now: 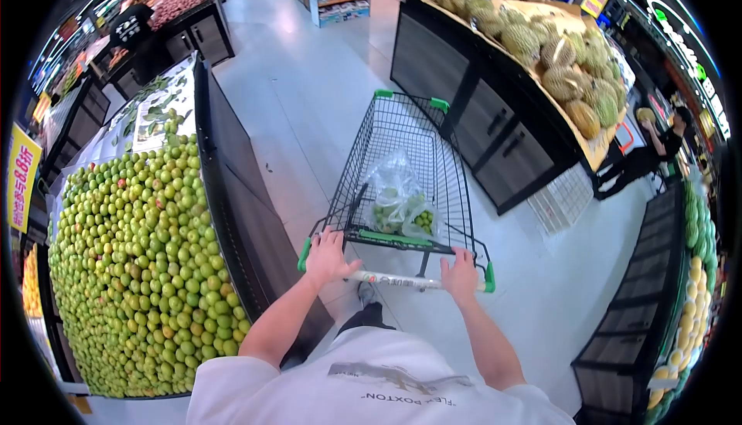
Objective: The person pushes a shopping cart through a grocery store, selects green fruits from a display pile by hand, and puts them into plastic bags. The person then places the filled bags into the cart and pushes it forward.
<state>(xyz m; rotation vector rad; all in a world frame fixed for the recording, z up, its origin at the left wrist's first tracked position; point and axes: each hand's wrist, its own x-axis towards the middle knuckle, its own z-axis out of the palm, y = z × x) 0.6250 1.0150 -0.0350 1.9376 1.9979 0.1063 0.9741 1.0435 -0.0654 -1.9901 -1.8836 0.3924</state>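
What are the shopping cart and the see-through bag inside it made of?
The cart's basket looks like dark-coated metal, because it's a grid of thin, straight wires. Its green corners are probably smooth plastic: they're chunky and evenly coloured.

The bag seems to be thin, shiny, clear plastic: it's crinkly, catches the light, and round green fruits show through.

Field view, single: worn on the head, facing forward and down; wearer's shirt [379, 375] close at bottom centre, cart [371, 154] beyond it mid-frame, floor [270, 31] running farther off toward the top; rounded edge, black corners
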